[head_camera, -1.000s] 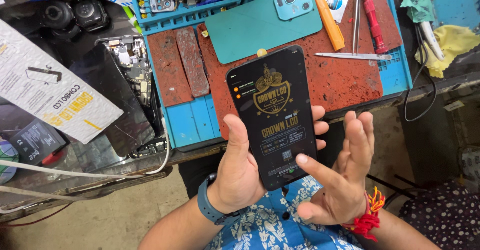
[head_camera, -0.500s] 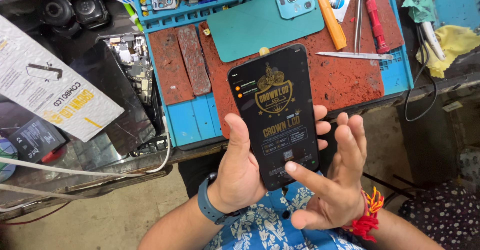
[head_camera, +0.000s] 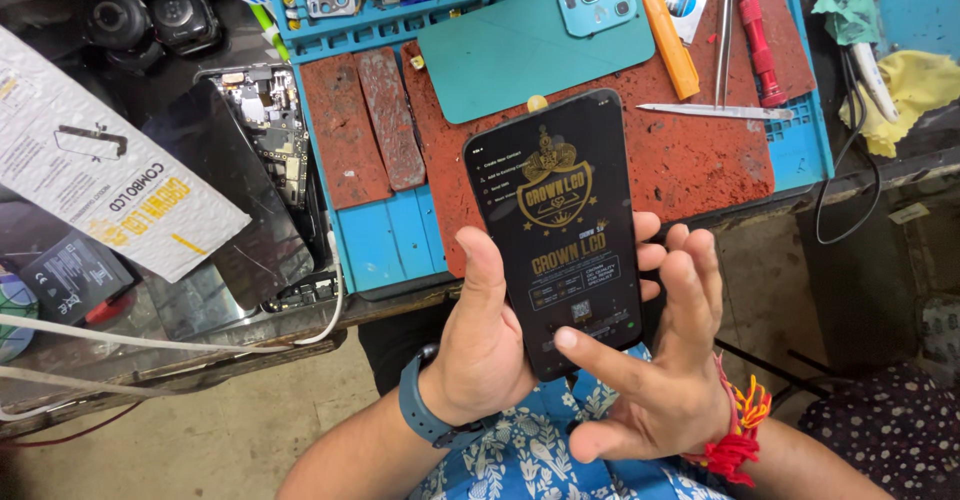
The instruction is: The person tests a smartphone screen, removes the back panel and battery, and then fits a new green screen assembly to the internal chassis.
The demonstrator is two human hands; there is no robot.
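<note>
two hands meet on one thing in the head view: your left hand (head_camera: 490, 345) wraps the lower part of a black smartphone (head_camera: 562, 230) from behind, thumb laid along its left edge and fingertips showing past the right edge, a firm closed hold. your right hand (head_camera: 655, 375) is spread open and holds nothing; only its index finger reaches in to the lower part of the phone's glass, touching it or just short of it. the phone is held upright above your lap, just in front of the bench edge, its screen lit with a gold crest emblem and small rows of text on black.

the step in hand reads as checking the touch response of the display. as a judgement, the next move calls for a light, flat press from that finger while your left hand keeps the phone from tilting.

behind the phone lies a rust-red work mat (head_camera: 690, 155) on a blue tray (head_camera: 390, 245). on it rests a teal back cover (head_camera: 520, 55) with its camera block. right of it lie an orange pry stick (head_camera: 665, 30), tweezers (head_camera: 715, 112) and a red screwdriver (head_camera: 758, 35).

to the left, a white padded package (head_camera: 100, 190), long and rectangular, lies slantwise with black and yellow print. below it sits a small black box (head_camera: 75, 275) with white marks.
</note>
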